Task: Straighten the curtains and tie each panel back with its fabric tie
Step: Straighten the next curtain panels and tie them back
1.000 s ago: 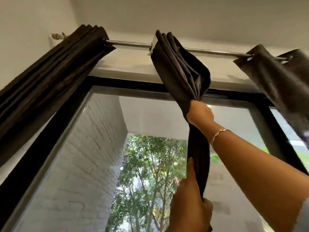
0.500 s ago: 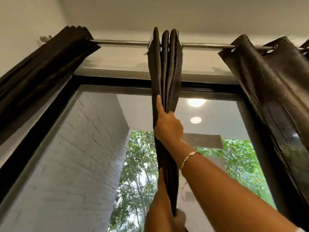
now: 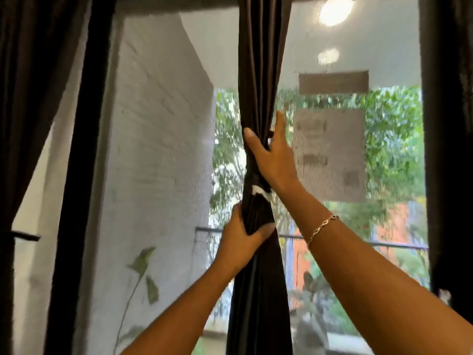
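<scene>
Beyond the black-framed window (image 3: 84,149) stand a white brick wall and greenery. Down the middle hangs the dark brown gathered curtain panel (image 3: 261,60), its long axis vertical, bunched like a rope. Of the two hands, the left hand (image 3: 240,242) clenches round it low; the right hand (image 3: 273,160) clasps it just above, thumb across the front. Between them the bunch narrows, nearer the right hand, where a white scrap (image 3: 259,194) shows, possibly the fabric tie's tag, though blur hides it.

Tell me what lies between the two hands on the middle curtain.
Head view: only a short bunched stretch of the middle curtain, carrying a small white patch, separates the left hand from the right hand.
</scene>
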